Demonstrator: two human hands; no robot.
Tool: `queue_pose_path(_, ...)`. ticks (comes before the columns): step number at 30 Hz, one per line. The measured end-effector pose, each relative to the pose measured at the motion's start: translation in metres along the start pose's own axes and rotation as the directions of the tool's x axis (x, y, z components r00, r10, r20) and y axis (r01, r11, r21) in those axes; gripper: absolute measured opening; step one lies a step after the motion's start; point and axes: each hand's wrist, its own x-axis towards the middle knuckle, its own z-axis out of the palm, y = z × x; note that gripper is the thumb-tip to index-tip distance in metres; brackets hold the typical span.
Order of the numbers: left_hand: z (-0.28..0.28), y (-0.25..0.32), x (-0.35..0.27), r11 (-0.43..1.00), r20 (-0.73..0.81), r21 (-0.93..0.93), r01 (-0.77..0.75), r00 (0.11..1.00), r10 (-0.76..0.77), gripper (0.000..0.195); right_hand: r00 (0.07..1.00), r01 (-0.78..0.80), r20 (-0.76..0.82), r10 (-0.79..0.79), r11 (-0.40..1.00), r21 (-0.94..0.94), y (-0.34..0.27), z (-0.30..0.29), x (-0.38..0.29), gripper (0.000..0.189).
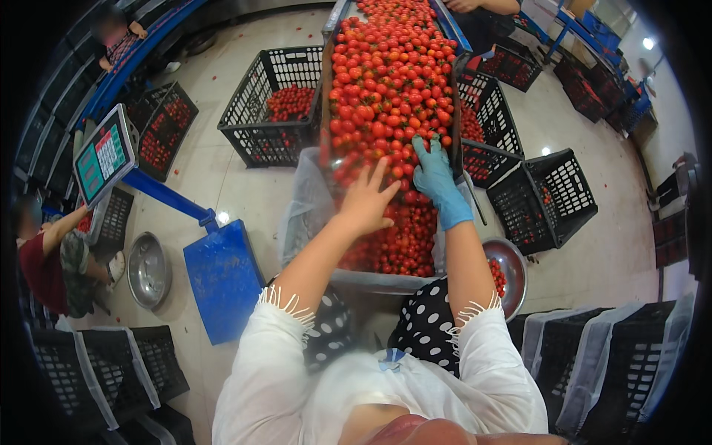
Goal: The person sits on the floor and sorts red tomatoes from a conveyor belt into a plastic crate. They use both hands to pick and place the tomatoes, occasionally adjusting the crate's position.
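Red cherry tomatoes cover a long chute whose lower end faces me. My left hand, bare, is spread over the tomatoes near the chute's lower end, its fingers apart. In a blue-green glove, my right hand rests its fingertips on the tomatoes by the chute's right side; whether it grips any cannot be told. Below both hands, a crate lined with whitish sheeting stands in front of my knees and holds many more tomatoes. Part of its left side is blurred.
Black plastic crates with tomatoes flank the chute. A blue platform scale and an empty metal bowl stand left. Another metal bowl with tomatoes is by my right forearm. A co-worker's hand is at the chute's far right.
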Motion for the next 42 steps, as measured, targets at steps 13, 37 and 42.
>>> queue_pose_path(13, 0.003, 0.004, 0.008, 0.986, 0.114, 0.147, 0.078, 0.989, -0.095, 0.08, 0.985, 0.144, 0.105, -0.14, 0.989, -0.029, -0.094, -0.001, 0.048, 0.062)
queue_pose_path(37, -0.015, 0.0, -0.016, 0.98, 0.161, 0.146, 0.138, 0.974, -0.161, 0.094, 0.879, 0.011, 0.474, 0.059, 0.99, -0.144, -0.029, -0.03, -0.038, 0.081)
queue_pose_path(42, -0.018, 0.006, -0.008, 0.984, 0.12, -0.04, 0.172, 0.979, -0.166, 0.07, 0.835, 0.033, 0.549, 0.025, 0.995, -0.095, -0.039, -0.046, -0.042, 0.075)
